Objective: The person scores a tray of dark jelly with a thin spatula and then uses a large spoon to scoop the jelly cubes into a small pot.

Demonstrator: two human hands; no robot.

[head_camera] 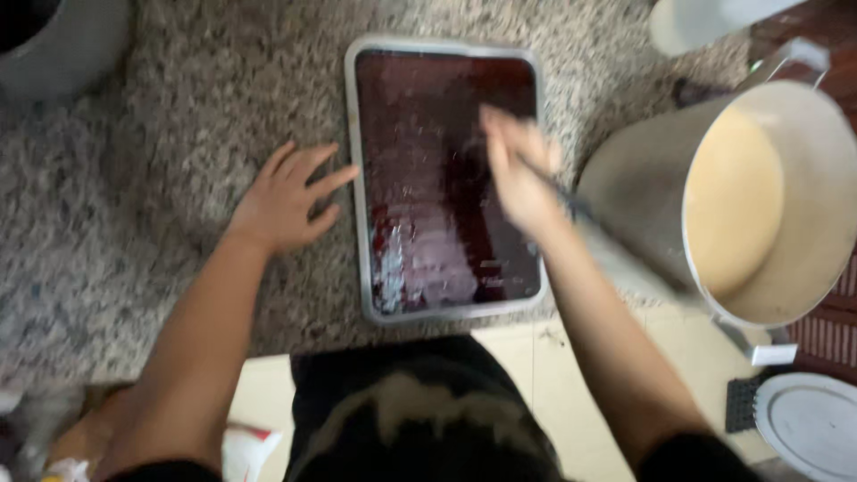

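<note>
Speckled granite counter (pixel 178 98) holds a dark-lined metal tray (pixel 446 178) that our left hand (pixel 286 196) steadies with spread, empty fingers, while our blurred right hand (pixel 522 174), clenched on a thin tool (pixel 607 236), hovers over it beside a batter-filled pot (pixel 759 196).

Tray (pixel 446 178): rectangular, rounded corners, light grey metal rim, dark reddish-brown glossy inside with pale streaks and smears, densest lower left. Lies flat on speckled granite counter, long side running top to bottom, centre of frame, near edge close to counter's front edge.

Utensil (pixel 616 245): long, thin, dark, motion-blurred. Runs diagonally from centre-right over the tray's right side down toward the right of frame. Can't tell its exact kind. Its lower end overlaps the rim of the big pot at right.
</note>
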